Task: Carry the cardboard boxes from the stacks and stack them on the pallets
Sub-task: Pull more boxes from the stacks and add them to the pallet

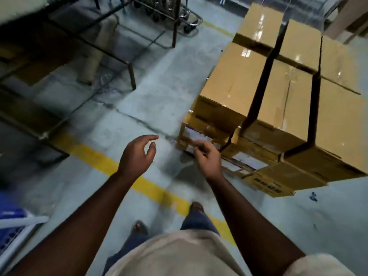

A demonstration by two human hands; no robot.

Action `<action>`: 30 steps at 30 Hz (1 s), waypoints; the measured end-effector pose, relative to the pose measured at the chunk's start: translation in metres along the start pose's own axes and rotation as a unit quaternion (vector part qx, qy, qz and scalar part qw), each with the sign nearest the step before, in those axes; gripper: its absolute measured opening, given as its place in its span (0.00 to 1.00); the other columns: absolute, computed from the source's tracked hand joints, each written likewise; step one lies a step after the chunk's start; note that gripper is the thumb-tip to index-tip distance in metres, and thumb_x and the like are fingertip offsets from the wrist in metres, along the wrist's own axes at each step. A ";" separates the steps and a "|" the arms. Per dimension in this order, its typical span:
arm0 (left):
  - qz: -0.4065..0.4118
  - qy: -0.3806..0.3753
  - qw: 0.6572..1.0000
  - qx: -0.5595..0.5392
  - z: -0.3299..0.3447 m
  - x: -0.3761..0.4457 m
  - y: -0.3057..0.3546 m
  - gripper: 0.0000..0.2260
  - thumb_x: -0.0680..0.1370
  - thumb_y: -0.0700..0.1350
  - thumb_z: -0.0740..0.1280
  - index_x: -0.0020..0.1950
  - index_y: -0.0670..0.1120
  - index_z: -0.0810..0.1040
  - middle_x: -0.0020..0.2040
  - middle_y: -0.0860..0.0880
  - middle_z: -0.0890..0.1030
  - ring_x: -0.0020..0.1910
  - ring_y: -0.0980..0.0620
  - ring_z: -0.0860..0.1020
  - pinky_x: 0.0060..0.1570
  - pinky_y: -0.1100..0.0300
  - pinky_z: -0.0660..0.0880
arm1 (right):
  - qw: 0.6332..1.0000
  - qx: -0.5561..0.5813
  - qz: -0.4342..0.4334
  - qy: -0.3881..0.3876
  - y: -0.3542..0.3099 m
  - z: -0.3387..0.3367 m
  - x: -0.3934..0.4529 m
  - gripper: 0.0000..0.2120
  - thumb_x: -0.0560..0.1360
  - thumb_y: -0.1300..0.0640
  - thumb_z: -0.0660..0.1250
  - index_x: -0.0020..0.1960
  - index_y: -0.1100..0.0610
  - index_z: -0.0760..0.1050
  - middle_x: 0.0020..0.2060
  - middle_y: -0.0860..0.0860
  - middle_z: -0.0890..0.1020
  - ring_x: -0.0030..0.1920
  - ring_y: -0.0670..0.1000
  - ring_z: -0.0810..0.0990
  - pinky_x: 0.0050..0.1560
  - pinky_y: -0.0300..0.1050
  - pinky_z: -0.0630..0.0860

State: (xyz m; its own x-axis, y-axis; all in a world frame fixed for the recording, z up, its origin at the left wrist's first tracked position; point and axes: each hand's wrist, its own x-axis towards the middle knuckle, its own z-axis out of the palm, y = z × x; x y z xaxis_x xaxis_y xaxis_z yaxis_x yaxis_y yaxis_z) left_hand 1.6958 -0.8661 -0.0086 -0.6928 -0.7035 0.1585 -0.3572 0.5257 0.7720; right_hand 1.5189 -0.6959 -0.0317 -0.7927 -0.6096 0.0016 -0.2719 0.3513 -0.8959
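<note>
Now you're between loads, stepping over the yellow painted floor line [127, 172]. Your left hand [137, 154] hangs loosely curled, its grip holding nothing; your right hand [207, 156] is likewise half-curled and bare. The brown taped cardboard boxes [278, 92] sit stacked just beside it; next, I'd judge, reach for a top one.

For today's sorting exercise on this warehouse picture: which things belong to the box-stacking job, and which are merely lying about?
Part of the job:
stacked cardboard boxes
left hand, empty, fingers loosely curled
right hand, empty, in front of the lowest boxes

Merely lying about:
metal frame rack
yellow floor line
wheeled trolley
blue crate
</note>
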 end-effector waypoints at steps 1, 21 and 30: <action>0.003 -0.015 1.000 0.000 -0.010 0.008 -0.005 0.13 0.79 0.44 0.65 0.61 0.45 0.84 0.58 0.49 0.86 0.59 0.49 0.83 0.62 0.55 0.77 | 1.000 0.003 0.006 0.001 -0.009 0.011 0.004 0.10 0.78 0.58 0.67 0.56 0.49 0.83 0.52 0.51 0.86 0.53 0.49 0.85 0.55 0.44 0.80; 0.104 -0.142 0.984 0.001 -0.008 0.406 -0.110 0.12 0.81 0.39 0.68 0.63 0.47 0.84 0.61 0.52 0.84 0.61 0.54 0.81 0.64 0.59 0.75 | 0.978 0.093 0.148 0.111 -0.037 0.177 0.327 0.12 0.81 0.62 0.68 0.62 0.52 0.82 0.57 0.46 0.85 0.55 0.42 0.83 0.59 0.47 0.82; 0.051 -0.235 0.970 -0.020 0.008 0.590 -0.165 0.12 0.81 0.41 0.68 0.64 0.49 0.84 0.62 0.52 0.84 0.61 0.54 0.81 0.61 0.71 0.70 | 0.954 0.106 0.227 0.162 -0.071 0.214 0.491 0.12 0.81 0.62 0.68 0.60 0.50 0.82 0.56 0.46 0.86 0.56 0.45 0.84 0.62 0.56 0.82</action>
State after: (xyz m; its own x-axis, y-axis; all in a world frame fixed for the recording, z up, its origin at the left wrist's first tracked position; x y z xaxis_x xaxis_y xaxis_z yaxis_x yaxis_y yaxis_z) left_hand 1.3407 -1.3641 -0.0477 -0.9360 -0.3476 -0.0561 -0.2539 0.5559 0.7916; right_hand 1.2661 -1.1720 -0.0623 -0.9392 -0.1644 -0.3015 0.2289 0.3548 -0.9065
